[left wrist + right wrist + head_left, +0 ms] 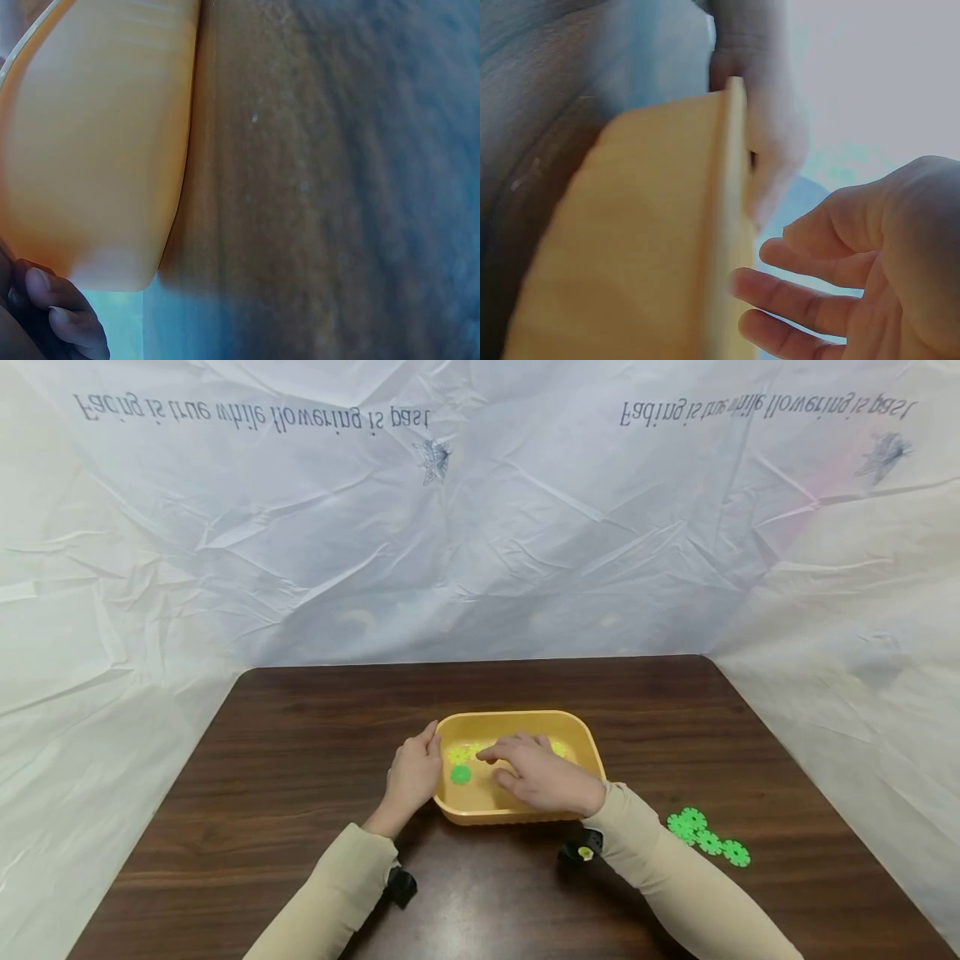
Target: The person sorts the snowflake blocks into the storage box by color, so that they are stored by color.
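A yellow plastic basin (517, 817) stands on the table. My left hand (414, 770) grips it at its left end, and in the left wrist view curled fingers (64, 307) show against the basin's outer wall (97, 150). Over the inside of the basin hovers my right hand (543, 774), fingers apart and loosely bent with nothing between them; the right wrist view shows these fingers (802, 304) by the rim. On the basin floor lie a green notched disc (461, 774) and several yellow ones, among them a yellow disc (458, 756) at the left. My right hand hides part of the floor.
Several green notched discs (708, 841), joined in a cluster, lie on the dark wooden table (300, 735) to the right, beside my right forearm. A pale printed sheet (480, 543) hangs behind the table and along both sides.
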The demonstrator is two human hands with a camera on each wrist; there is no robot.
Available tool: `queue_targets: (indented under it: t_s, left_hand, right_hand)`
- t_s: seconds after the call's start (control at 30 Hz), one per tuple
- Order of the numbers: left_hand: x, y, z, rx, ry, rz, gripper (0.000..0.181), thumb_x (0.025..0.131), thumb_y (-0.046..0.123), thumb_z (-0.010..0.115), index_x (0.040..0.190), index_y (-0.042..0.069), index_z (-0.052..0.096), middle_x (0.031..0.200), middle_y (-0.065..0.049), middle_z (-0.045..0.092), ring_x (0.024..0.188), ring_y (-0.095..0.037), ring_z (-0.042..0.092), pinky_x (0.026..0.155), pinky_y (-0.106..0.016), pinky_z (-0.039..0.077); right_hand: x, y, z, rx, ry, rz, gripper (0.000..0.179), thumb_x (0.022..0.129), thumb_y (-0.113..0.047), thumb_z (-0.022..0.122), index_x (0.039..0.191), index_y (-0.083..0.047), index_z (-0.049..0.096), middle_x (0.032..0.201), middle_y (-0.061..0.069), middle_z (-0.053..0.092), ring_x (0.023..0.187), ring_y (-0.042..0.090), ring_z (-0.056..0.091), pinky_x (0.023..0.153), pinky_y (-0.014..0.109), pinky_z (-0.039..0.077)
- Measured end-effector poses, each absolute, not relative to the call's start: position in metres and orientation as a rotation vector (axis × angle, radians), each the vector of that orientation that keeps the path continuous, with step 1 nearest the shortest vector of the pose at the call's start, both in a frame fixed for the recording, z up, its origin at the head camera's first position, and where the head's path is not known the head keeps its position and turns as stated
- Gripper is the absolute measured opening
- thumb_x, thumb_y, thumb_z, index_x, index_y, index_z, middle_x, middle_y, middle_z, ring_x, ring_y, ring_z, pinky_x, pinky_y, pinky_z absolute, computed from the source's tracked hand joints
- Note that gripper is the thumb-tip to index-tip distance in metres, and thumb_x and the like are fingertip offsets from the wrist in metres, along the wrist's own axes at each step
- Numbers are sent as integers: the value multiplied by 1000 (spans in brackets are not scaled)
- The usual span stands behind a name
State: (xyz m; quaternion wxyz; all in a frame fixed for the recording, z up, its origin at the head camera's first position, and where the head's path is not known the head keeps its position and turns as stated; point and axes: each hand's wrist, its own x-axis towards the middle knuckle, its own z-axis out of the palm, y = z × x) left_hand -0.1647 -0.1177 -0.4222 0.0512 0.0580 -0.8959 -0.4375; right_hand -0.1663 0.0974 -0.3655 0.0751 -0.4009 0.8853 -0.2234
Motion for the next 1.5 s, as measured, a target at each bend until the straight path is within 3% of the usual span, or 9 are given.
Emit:
queue_targets:
  t_s: [0.33,0.57,0.8,1.0,1.33,1.5]
  left_hand:
    - [-165,-118,-423,172,-2735,-1335,44,105,26,40,145,9,47,62,-6,54,39,-15,41,39,-31,37]
    - [-164,-118,-421,171,-2723,-1324,43,105,25,41,144,8,49,63,-6,55,40,-16,43,40,-32,38]
    - [-165,-118,-422,178,-2731,-1334,44,105,26,41,144,8,48,60,-6,54,39,-15,41,39,-31,37]
    - [-164,-117,-422,179,-2743,-1332,44,105,27,40,145,9,47,59,-6,53,39,-15,40,39,-31,36]
    - [-164,-118,-422,178,-2737,-1302,43,105,26,41,144,10,49,63,-5,54,43,-17,43,42,-32,37]
    - [-164,-118,-423,178,-2738,-1320,43,105,26,41,144,10,49,62,-5,53,42,-16,42,41,-32,36]
  right_hand:
    - [-154,158,-341,-1112,2738,-840,35,101,-17,53,136,-11,55,133,1,56,131,29,42,105,59,18]
    - [-151,213,-333,-977,2909,-847,33,101,-18,55,133,-12,58,122,1,61,111,25,48,90,51,23]
    - [-148,266,-341,-717,3006,-798,35,101,-24,54,131,-6,57,124,14,60,115,36,46,90,58,22]
    - [-149,306,-364,-505,3041,-603,32,98,-26,60,120,-3,64,115,17,64,103,40,52,80,57,26]
    - [-153,340,-393,-305,2823,-500,45,88,-42,69,112,-3,65,98,5,67,91,30,62,79,68,28]
    - [-151,341,-395,-308,2751,-527,49,84,-46,72,110,-5,63,94,0,63,84,19,58,78,61,34]
